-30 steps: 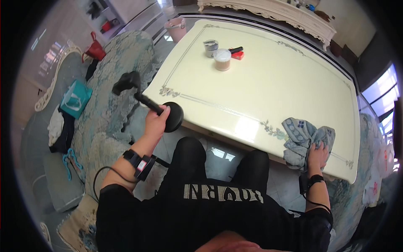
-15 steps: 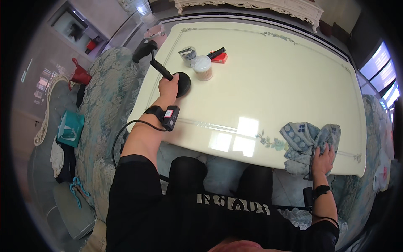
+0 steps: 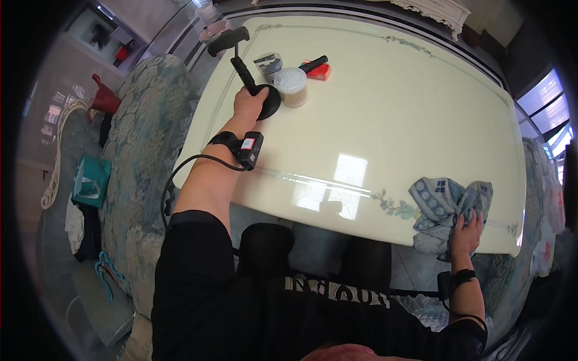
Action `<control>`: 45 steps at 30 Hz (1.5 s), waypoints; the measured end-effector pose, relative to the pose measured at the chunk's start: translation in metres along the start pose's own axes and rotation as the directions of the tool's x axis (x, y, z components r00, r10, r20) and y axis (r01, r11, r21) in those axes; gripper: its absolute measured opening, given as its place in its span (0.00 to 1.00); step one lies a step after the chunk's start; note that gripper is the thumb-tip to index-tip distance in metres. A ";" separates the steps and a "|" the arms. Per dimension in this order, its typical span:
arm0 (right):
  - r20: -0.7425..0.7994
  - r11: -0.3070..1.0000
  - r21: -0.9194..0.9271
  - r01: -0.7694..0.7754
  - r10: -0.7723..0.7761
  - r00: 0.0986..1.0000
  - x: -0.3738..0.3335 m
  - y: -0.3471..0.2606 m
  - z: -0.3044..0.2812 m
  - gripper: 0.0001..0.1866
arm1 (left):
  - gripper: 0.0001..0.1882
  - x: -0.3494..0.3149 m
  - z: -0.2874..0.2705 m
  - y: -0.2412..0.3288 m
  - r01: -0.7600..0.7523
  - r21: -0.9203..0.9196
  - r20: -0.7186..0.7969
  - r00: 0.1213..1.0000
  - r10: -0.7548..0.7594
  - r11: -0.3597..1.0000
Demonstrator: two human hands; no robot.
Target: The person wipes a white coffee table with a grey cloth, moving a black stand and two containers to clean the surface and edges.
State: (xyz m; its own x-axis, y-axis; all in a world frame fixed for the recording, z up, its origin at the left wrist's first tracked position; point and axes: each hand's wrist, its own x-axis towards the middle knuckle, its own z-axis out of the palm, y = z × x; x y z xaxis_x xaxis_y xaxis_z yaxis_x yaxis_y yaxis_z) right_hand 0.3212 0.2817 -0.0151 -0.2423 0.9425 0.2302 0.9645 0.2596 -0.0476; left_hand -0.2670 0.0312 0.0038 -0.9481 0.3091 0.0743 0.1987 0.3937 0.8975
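Left fingers [image 3: 262,95]: clamped on the black stand, low on its stem, thumb uppermost.
Black stand [image 3: 243,74]: in my left grasp, tilted, with its round base beside the swab tub and its cradle pointing away from me; whether the base touched the worktop I could not tell.
Right fingers [image 3: 471,221]: slightly apart over the bunched cloth; whether they pinched its folds I could not tell.
Cloth [image 3: 442,203]: blue-grey, patterned, crumpled beneath my right palm at the near right edge, partly hanging over.
Swab tub [image 3: 294,91]: clear, white-lidded, upright, just right of the stand's base.
Jar [image 3: 267,65]: small, grey, behind the tub and right of the stem.
Red box [image 3: 320,72]: flat, behind and right of the tub, with a black cylinder [image 3: 313,64] lying across it.
Worktop [image 3: 385,132]: cream, glossy, bordered with grey lines and floral motifs, lying before my knees.
Pink bucket [image 3: 214,29]: beyond the worktop's far left corner.
Sofa [image 3: 150,105]: blue-grey, patterned, to my left.
Teal bag [image 3: 91,180]: farther left, past the sofa.
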 end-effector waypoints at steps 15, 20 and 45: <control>0.111 0.998 -0.012 -0.068 0.069 0.991 0.010 -0.010 -0.009 0.29 | 0.24 -0.200 -0.221 -0.113 -0.114 0.872 0.030 0.983 0.180 0.477; 0.094 0.999 -0.009 -0.044 0.045 0.995 0.011 -0.008 -0.002 0.30 | 0.26 -0.230 -0.201 -0.097 -0.233 0.829 0.068 0.945 0.321 0.509; 0.139 0.998 -0.020 -0.059 0.061 0.988 0.005 -0.021 -0.019 0.30 | 0.16 -0.208 -0.204 -0.070 -0.461 0.740 0.292 0.876 0.384 0.490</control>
State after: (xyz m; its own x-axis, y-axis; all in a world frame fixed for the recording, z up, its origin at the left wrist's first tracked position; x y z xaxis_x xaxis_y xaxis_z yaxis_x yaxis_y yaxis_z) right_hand 0.3022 0.2765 0.0056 -0.1955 0.9767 0.0890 0.9790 0.1998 -0.0417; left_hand -0.1345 -0.2376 0.0142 -0.6818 0.6748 0.2824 0.7183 0.6906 0.0840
